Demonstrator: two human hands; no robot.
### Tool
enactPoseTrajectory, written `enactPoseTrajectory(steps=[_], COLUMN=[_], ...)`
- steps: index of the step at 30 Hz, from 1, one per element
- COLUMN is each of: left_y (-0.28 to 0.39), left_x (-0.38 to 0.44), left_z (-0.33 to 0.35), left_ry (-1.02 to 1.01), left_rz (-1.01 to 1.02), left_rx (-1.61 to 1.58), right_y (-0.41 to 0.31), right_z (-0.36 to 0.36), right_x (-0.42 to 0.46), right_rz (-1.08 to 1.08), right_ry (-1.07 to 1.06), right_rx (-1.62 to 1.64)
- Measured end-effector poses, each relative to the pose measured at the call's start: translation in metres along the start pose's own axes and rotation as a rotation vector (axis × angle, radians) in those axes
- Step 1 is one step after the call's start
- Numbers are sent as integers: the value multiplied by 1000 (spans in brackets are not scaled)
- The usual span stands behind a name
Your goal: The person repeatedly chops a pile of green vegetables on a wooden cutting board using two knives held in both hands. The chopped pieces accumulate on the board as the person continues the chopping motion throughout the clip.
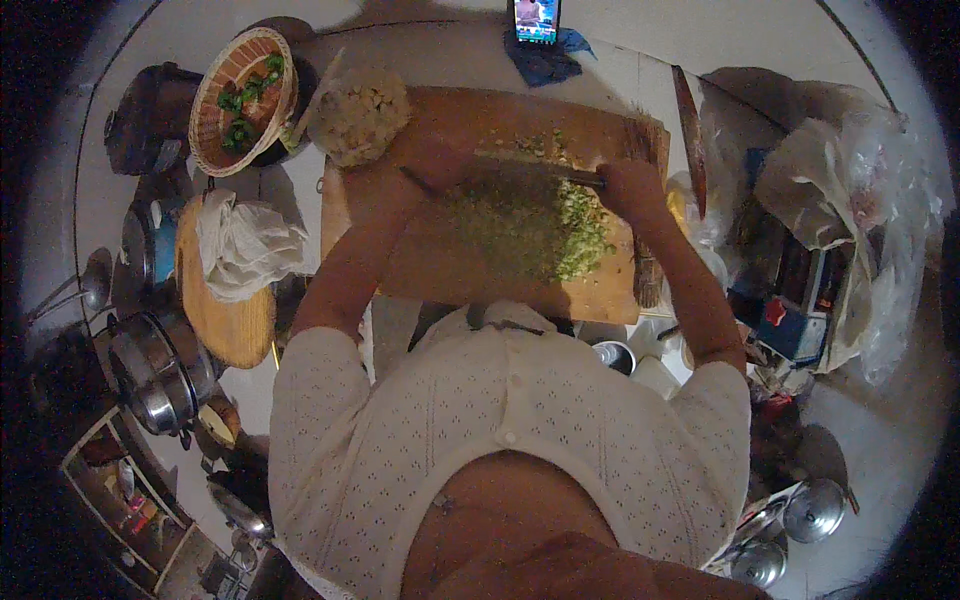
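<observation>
Chopped green vegetable (581, 229) lies in a heap on a large wooden board (600, 304), with smaller bits strewn behind it. My right hand (626, 187) is closed around the dark handle of a knife (536, 166), whose blade points left across the board above the heap. My left hand (435, 169) is over the board's left part, near the blade's far end; a thin dark shape shows beside it, and its fingers are blurred in shadow. Shadow also covers the heap's left part. A round container of pale chunks (364, 116) sits at the board's back left corner.
A wicker basket with green leaves (199, 124) stands back left. Left are a white cloth (244, 244) on a round wooden board (225, 330) and metal pots (154, 375). A lit phone (536, 22) stands behind. Plastic bags (885, 225) and a steel cup (615, 356) are right.
</observation>
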State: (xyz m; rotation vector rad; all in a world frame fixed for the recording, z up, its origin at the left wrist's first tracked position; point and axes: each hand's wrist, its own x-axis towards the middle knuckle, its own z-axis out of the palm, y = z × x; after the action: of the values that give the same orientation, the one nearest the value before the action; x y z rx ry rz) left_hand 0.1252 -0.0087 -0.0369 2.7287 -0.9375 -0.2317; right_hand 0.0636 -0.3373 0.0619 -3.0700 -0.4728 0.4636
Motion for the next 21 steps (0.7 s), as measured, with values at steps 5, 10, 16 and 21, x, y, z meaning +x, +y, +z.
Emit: enactPoseTrajectory(steps=[5, 10, 16, 21], left_y=[29, 29, 18, 21], left_x=[-4, -1, 0, -6], left_z=[-49, -59, -44, -40], left_ry=[-69, -34, 94, 140], left_rz=[22, 94, 192, 223], left_rx=[245, 163, 207, 217], right_y=[2, 11, -19, -11], right_z=[3, 2, -7, 11], right_x=[0, 3, -24, -20], right_rz=[31, -24, 55, 105], right_ry=[-13, 70, 2, -19], right_rx=[37, 107, 79, 90])
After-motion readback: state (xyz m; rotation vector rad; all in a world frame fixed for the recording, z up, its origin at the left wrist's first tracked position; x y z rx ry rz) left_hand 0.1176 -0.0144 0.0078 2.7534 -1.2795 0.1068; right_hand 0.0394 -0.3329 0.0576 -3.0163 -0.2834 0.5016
